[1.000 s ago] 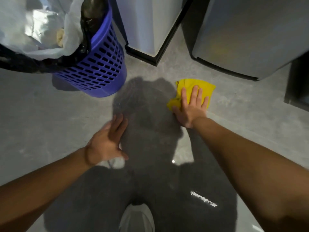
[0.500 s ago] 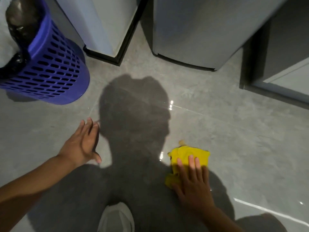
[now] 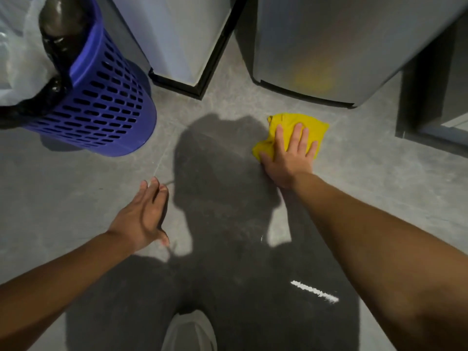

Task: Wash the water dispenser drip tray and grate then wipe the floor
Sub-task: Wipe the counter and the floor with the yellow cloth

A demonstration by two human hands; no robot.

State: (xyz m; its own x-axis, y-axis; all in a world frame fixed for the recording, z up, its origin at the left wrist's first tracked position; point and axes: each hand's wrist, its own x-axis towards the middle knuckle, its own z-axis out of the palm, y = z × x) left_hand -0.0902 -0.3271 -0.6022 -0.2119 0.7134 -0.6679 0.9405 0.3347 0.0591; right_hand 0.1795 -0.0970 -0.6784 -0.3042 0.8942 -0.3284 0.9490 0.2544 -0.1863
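Where your right grip (image 3: 288,158) presses: yellow cloth (image 3: 293,119), fingers flat, on floor (image 3: 379,188)
Your left grip (image 3: 141,216): fingers straight, holding nothing

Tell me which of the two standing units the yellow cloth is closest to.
The silver-grey unit on the right. The yellow cloth lies just before its base, under the right hand. The white unit with black trim stands further left.

1. This looks to me like a kitchen or pantry corner: I'm low over a grey tiled floor (image 3: 76,198).
2. Far left stands a blue slotted waste bin (image 3: 109,107) lined with a black bag (image 3: 54,34).
3. Far ahead, a white appliance (image 3: 177,34) and a silver appliance (image 3: 329,46) stand side by side.
4. Far right is a dark cabinet (image 3: 415,97).
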